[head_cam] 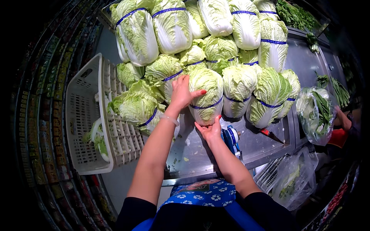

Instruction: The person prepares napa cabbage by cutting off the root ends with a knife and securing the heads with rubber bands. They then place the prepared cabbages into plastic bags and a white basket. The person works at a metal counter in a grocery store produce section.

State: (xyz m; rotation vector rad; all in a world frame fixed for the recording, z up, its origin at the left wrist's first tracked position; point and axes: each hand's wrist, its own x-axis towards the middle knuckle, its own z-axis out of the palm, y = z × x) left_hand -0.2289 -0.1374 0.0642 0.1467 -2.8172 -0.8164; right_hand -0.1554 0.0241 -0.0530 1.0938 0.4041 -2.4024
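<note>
A napa cabbage (207, 86) with a printed blue tape band stands upright among others on the metal table (193, 154). Its upper left side is held by my left hand (182, 93), the thumb lying across the leaves. Beneath its base, my right hand (210, 130) cups the bottom end with fingers spread. More banded napa cabbages stand to its right, the nearest being a pale one (238, 86). To the left, another banded cabbage (138, 108) leans over on its side. A blue tape dispenser (230, 138) sits just right of my right wrist.
A red-handled knife (270, 135) lies on the table at right. Several cabbages (173, 29) are stacked behind. At left is a white plastic crate (105, 121) with leaves inside. A person's arm (343, 118) is by bagged greens (316, 115); below hangs a plastic bag (297, 184).
</note>
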